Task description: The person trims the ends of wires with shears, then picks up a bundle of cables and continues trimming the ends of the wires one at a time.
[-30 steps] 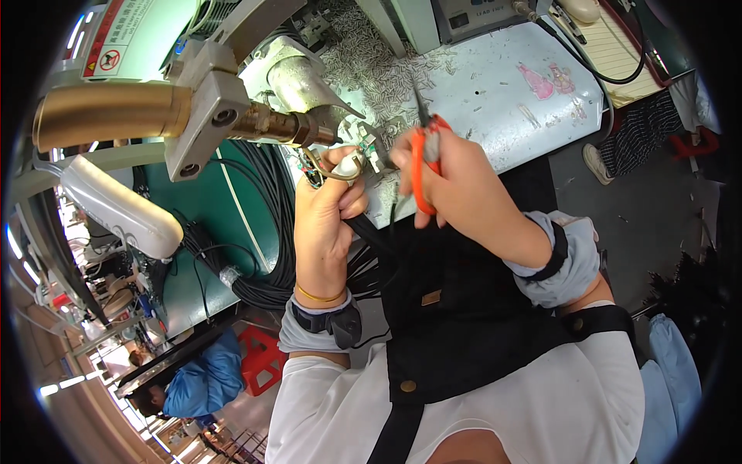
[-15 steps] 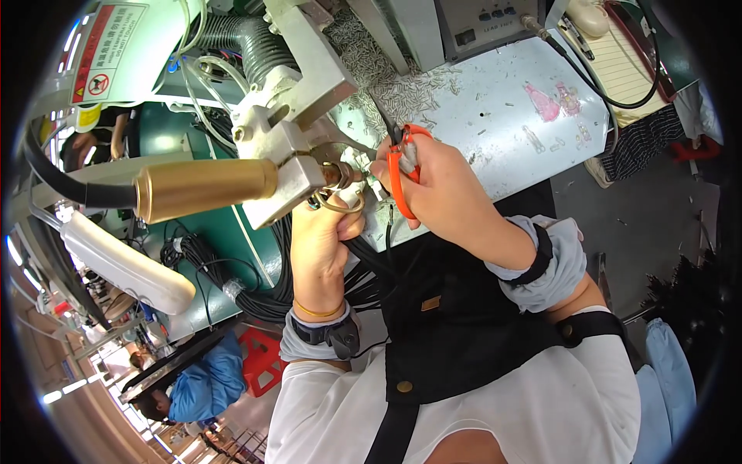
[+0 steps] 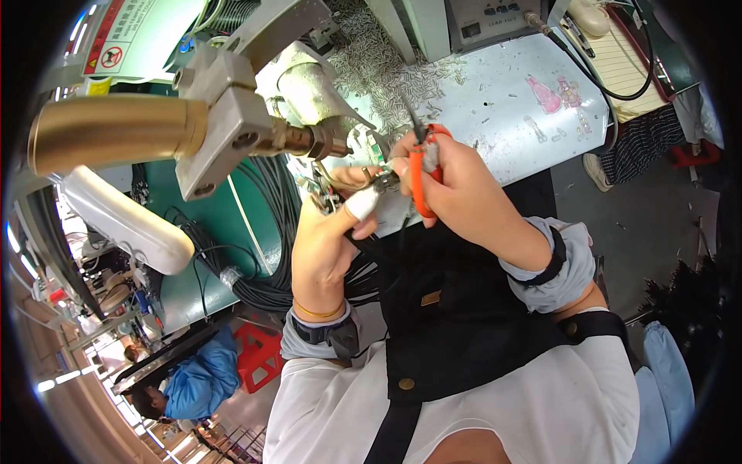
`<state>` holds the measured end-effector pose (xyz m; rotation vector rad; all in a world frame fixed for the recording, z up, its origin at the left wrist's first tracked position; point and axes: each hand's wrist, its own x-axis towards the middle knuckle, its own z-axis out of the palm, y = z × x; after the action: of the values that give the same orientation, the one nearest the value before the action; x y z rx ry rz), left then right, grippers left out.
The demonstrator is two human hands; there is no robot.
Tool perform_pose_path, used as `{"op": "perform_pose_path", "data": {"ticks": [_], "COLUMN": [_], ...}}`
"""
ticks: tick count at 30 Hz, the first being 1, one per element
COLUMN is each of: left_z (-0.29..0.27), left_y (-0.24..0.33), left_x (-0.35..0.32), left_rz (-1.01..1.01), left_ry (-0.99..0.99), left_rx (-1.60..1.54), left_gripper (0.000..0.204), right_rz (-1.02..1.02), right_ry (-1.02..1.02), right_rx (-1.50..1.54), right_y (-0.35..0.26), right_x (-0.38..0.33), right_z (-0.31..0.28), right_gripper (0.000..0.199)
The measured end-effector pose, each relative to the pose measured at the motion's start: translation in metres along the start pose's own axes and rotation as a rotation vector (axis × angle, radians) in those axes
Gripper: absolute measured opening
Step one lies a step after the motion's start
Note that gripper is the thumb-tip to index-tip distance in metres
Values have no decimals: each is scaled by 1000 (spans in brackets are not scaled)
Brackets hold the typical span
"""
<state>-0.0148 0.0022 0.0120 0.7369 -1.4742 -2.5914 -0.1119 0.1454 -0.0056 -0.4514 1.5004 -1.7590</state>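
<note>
At a littered workbench [image 3: 495,116], right hand [image 3: 456,185] grips orange pliers [image 3: 421,174], left hand [image 3: 328,236] pinches a cable [image 3: 371,185]

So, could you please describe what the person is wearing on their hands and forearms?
The left hand has a white finger cot on the thumb and a thin yellow band at the wrist. The right hand is bare. Both forearms wear grey-blue sleeve covers with dark cuffs.

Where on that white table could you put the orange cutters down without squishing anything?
The barest patch of the white table lies between the heap of small metal bits and the pink stickers, though loose scraps dot it. It is crowded near the machine head, where the left hand and the right hand with the orange cutters work.
</note>
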Motion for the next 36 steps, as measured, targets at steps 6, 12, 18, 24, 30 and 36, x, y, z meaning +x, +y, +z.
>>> {"op": "perform_pose_path", "data": {"ticks": [6,12,18,24,30,36], "left_z": [19,31,28,28,15,33], "left_y": [-15,-27,-36,-39,-28,-28], "left_x": [-31,-43,-43,-44,-39,-46], "left_rz": [138,28,-45,70,-78,437], "left_ry": [104,-155,-132,-45,-236,2], "left_rx": [313,471,272,264,66,834], "left_gripper": [25,16,14,18,23,20], "right_rz": [-447,-520,74,8,-64,-160], "right_ry": [489,76,-173,-32,-123,10], "right_rx": [-221,-406,72,139,139,-283], "right_y": [0,-1,-23,-5,-5,7], "right_x": [-22,-34,-39,-39,-36,-35], "right_z": [-15,-10,-12,-5,-13,-8], "right_gripper": [11,9,14,16,20,33]}}
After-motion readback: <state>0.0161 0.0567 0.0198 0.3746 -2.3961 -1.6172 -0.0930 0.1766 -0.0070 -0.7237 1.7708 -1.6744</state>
